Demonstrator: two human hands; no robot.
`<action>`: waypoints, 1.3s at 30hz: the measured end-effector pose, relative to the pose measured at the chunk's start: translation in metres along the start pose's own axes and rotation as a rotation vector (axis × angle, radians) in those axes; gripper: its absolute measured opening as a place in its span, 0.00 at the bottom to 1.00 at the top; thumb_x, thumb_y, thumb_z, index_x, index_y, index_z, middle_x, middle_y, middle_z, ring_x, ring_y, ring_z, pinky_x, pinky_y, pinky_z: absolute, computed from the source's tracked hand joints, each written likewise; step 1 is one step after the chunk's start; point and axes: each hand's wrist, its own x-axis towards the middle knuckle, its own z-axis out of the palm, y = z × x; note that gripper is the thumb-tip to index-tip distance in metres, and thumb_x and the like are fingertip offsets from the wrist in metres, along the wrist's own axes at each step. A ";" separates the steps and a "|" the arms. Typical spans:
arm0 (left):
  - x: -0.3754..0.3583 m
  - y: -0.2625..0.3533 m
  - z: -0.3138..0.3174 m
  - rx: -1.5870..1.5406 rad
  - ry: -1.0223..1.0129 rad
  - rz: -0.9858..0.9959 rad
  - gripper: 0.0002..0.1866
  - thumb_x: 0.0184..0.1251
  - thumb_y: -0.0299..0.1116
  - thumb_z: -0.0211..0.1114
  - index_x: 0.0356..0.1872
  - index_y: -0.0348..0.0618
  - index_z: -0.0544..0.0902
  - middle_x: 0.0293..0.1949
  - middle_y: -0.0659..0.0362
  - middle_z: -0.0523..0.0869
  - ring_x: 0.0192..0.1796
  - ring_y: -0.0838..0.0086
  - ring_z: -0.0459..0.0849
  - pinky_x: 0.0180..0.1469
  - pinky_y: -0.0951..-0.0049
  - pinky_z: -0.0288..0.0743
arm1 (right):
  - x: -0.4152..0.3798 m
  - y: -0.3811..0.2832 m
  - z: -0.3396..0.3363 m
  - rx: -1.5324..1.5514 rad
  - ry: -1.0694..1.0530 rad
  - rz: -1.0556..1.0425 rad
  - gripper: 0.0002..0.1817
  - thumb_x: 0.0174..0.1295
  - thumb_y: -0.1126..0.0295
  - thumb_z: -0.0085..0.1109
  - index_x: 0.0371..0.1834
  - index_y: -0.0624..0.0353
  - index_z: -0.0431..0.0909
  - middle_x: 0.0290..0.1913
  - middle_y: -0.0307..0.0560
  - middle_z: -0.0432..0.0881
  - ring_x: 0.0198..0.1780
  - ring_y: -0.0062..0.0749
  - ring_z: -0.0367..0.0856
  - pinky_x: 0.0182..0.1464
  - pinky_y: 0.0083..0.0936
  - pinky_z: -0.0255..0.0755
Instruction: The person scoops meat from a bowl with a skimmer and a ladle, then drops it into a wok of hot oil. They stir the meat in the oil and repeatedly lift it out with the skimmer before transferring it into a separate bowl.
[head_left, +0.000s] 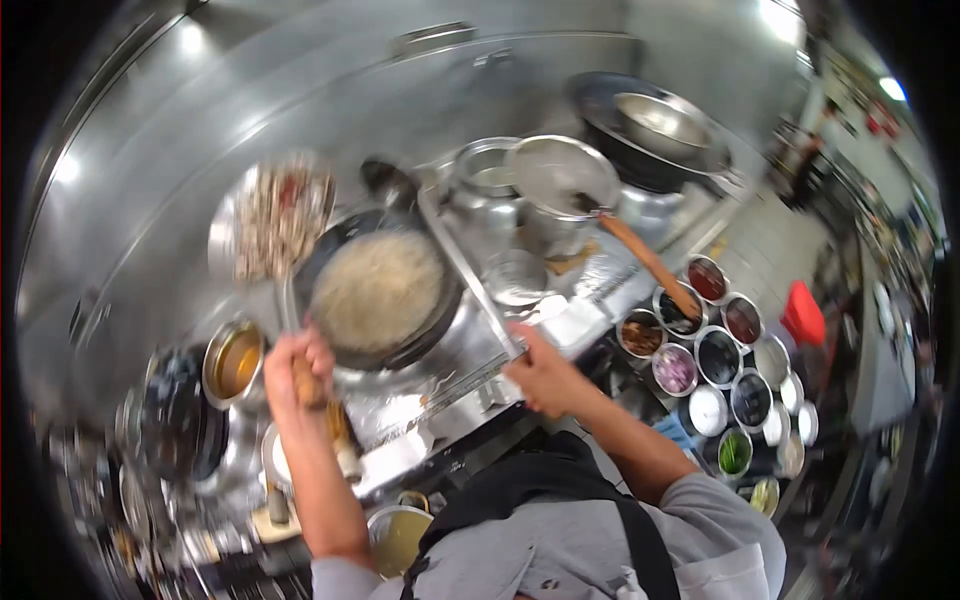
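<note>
My left hand (pixel 298 368) is closed around the wooden handle of a skimmer (pixel 288 305). The skimmer's wide round head is loaded with pale strips of food (pixel 280 220), which look like sliced meat, at the wok's upper left. In my right hand (pixel 543 372) is the long metal handle of a ladle (pixel 465 268); its dark bowl is above the wok's far rim. Between my hands sits a black wok (pixel 440 325) full of pale, frothy, bubbling liquid (pixel 380 285).
At the right stand several small tubs, including chopped purple onion (pixel 675 369) and greens (pixel 734 453). A strainer (pixel 563 175) rests on pots at the back, near a stacked wok (pixel 650 165). A pot of amber liquid (pixel 238 362) stands left.
</note>
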 end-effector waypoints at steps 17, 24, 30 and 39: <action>-0.030 0.049 0.048 -0.008 -0.068 -0.070 0.18 0.59 0.21 0.58 0.52 0.31 0.73 0.32 0.55 0.77 0.27 0.75 0.75 0.22 0.77 0.72 | -0.007 0.001 0.028 0.050 -0.025 -0.041 0.35 0.67 0.72 0.58 0.76 0.55 0.54 0.22 0.38 0.70 0.15 0.19 0.67 0.14 0.21 0.61; -0.018 0.033 0.033 -0.019 -0.114 -0.072 0.18 0.58 0.20 0.57 0.52 0.30 0.72 0.32 0.55 0.76 0.27 0.75 0.74 0.23 0.76 0.72 | 0.002 -0.009 0.055 0.250 -0.196 -0.027 0.35 0.65 0.73 0.58 0.74 0.61 0.53 0.23 0.40 0.71 0.15 0.22 0.69 0.14 0.23 0.64; -0.014 0.015 0.012 -0.158 0.077 -0.278 0.18 0.58 0.20 0.57 0.49 0.24 0.69 0.32 0.55 0.76 0.27 0.75 0.75 0.25 0.79 0.74 | 0.000 -0.030 0.072 0.612 -0.351 0.169 0.32 0.63 0.71 0.58 0.69 0.61 0.57 0.25 0.41 0.73 0.18 0.25 0.73 0.14 0.26 0.67; 0.001 -0.013 0.047 -0.121 0.137 -0.242 0.19 0.59 0.20 0.56 0.52 0.22 0.67 0.34 0.54 0.73 0.29 0.74 0.74 0.24 0.78 0.72 | 0.032 -0.059 0.045 1.022 -0.613 0.333 0.09 0.70 0.71 0.51 0.51 0.55 0.71 0.25 0.37 0.73 0.18 0.21 0.71 0.15 0.22 0.66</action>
